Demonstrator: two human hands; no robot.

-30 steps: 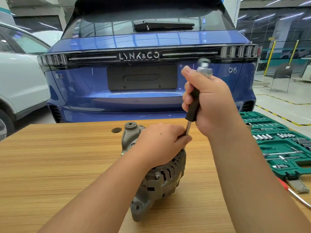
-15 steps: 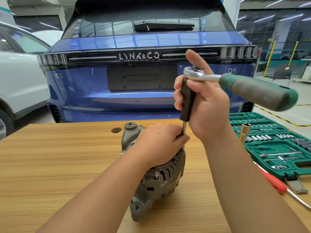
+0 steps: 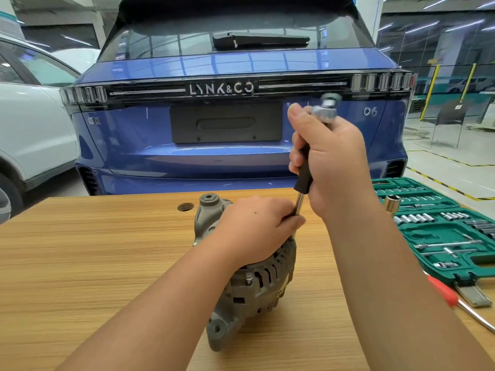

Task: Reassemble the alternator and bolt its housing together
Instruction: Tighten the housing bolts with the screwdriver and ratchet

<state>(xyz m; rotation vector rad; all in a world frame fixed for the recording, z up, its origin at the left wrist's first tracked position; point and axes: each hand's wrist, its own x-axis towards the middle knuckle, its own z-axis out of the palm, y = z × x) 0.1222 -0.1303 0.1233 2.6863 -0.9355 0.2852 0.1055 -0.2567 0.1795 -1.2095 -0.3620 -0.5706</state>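
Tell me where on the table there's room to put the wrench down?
The widest bare wood is on the left of the wooden table, between the alternator and the table's left edge, near the small round hole. The right side is crowded: the green socket set case and red-handled screwdriver lie there.

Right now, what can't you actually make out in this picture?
- Bolt and socket tip: hidden under the left hand on the alternator, head view.
- Ratchet head: motion-blurred above the right hand.
- Ratchet handle: hidden behind that hand.
- Socket sizes in the green case: too small.
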